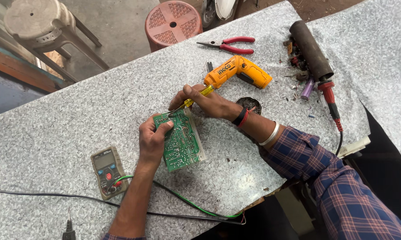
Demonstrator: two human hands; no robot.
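Nearest the camera, a black cable (53,198) and a green wire (189,203) trail across the grey speckled bench (53,129), the green one running toward a handheld multimeter (108,171) that lies flat at the near left with a red plug in its lower socket. Just right of the meter the left forearm reaches up to the left hand (152,141), whose fingers (165,129) are clamped on the near left edge of a green circuit board (181,141), thumb pressed on its face, holding it tilted just above the bench near the middle. At the near right, a blue and red plaid sleeve (338,186) covers the right arm, with a silver bangle (271,134) and a red and black band (241,118) on the wrist. The right hand (209,103) sits just beyond the board, its fingers closed around a yellow-handled screwdriver (196,98) whose tip points down and left to the board's far edge. Touching or just behind that hand lies an orange cordless screwdriver (242,71), with a small dark round dish (250,104) to its near right. Farther off lie red-handled pliers (229,44), and to the right a dark cylinder (310,50) with a red-handled probe (330,95) and scattered scraps beside it. Beyond the bench edge stand a reddish stool (173,22) and a pale stool (38,20).
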